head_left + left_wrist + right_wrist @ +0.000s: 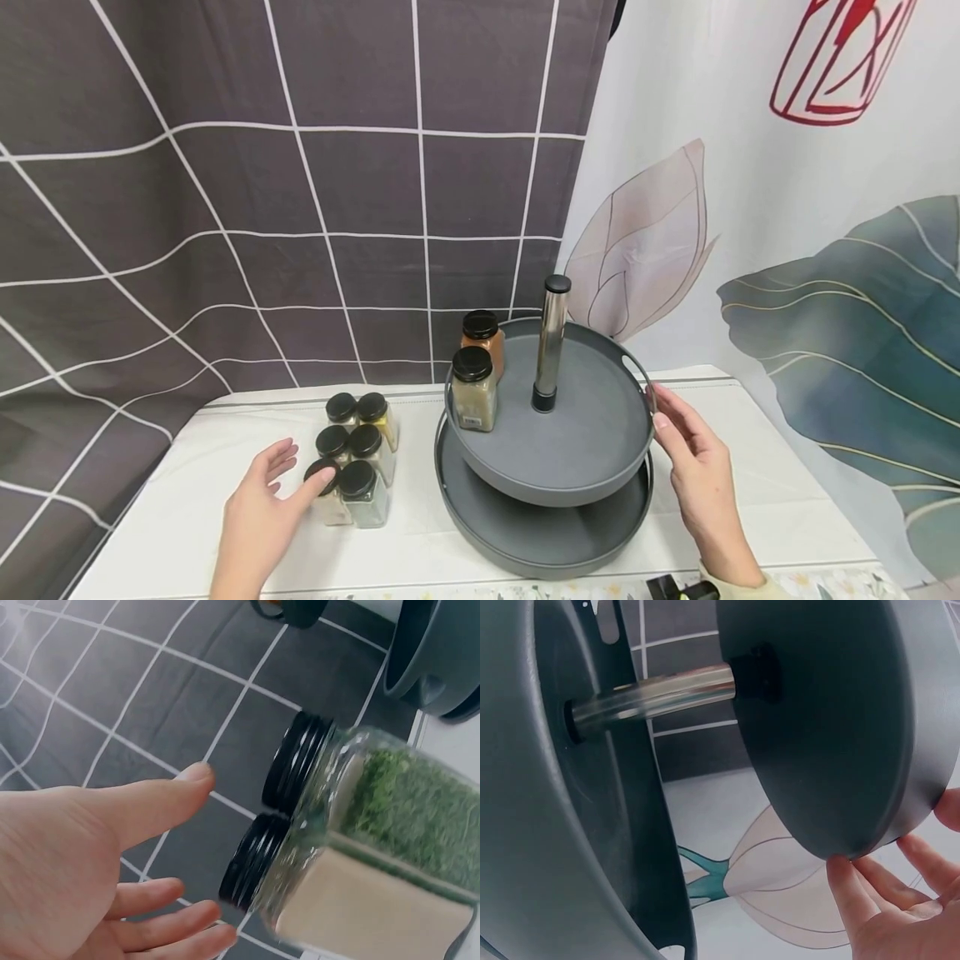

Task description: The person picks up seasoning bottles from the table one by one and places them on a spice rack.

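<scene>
My left hand point(262, 508) is spread beside a cluster of several square glass spice jars with black lids, its thumb overlapping the front-left lid point(321, 472) in the head view. In the left wrist view a gap shows between that hand and a jar of green flakes point(420, 810) and a jar of beige powder point(367, 907). My right hand point(697, 475) holds the right rim of the grey two-tier tray's upper tier point(570, 467), fingers at its lower edge and thumb at its side. On that tier stand a pale-green spice jar point(476, 400) and an orange-brown one point(483, 337).
A metal post point(551, 350) with a black cap rises through the upper tier. Below it, the lower tier point(540, 542) rests on the white tabletop point(412, 550). A dark grid-patterned cloth point(360, 183) and a white leaf-print curtain point(720, 108) hang behind.
</scene>
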Demonstrator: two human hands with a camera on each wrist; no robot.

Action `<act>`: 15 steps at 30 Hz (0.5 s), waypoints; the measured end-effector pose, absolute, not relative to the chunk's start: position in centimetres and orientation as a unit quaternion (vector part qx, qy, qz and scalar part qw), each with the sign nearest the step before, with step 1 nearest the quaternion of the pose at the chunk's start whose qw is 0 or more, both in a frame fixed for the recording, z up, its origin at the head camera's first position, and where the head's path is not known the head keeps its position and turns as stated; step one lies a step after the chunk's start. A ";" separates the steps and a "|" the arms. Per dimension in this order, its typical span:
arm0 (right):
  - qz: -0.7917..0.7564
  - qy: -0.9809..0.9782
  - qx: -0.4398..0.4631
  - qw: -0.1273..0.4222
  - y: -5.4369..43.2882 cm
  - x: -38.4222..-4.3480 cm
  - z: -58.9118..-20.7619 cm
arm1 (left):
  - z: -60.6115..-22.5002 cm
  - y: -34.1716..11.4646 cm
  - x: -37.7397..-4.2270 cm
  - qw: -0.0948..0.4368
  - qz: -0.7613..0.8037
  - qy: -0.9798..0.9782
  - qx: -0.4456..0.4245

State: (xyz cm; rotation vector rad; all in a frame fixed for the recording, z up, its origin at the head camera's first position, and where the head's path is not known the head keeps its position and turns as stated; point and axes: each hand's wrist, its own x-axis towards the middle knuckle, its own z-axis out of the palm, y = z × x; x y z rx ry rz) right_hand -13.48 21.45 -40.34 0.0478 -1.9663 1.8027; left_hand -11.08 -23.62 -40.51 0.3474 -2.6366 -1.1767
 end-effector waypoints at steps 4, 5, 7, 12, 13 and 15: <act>0.654 -0.720 0.027 0.229 21.6 -13.5 -40.3 | -40.6 -24.3 -11.0 0.080 -0.388 -0.913 0.100; 0.653 -0.721 0.029 0.228 21.7 -13.5 -40.3 | -40.6 -24.4 -10.9 0.074 -0.385 -0.915 0.094; 0.651 -0.724 0.032 0.226 21.8 -13.5 -40.4 | -40.7 -24.6 -10.9 0.066 -0.378 -0.920 0.083; 0.655 -0.721 0.044 0.222 21.9 -13.6 -40.4 | -41.1 -25.0 -10.8 0.071 -0.361 -0.928 0.056; 0.655 -0.721 0.047 0.221 22.0 -13.6 -40.4 | -41.2 -25.0 -10.8 0.074 -0.360 -0.928 0.052; 0.656 -0.721 0.050 0.218 22.0 -13.6 -40.5 | -41.3 -25.1 -10.8 0.071 -0.357 -0.930 0.049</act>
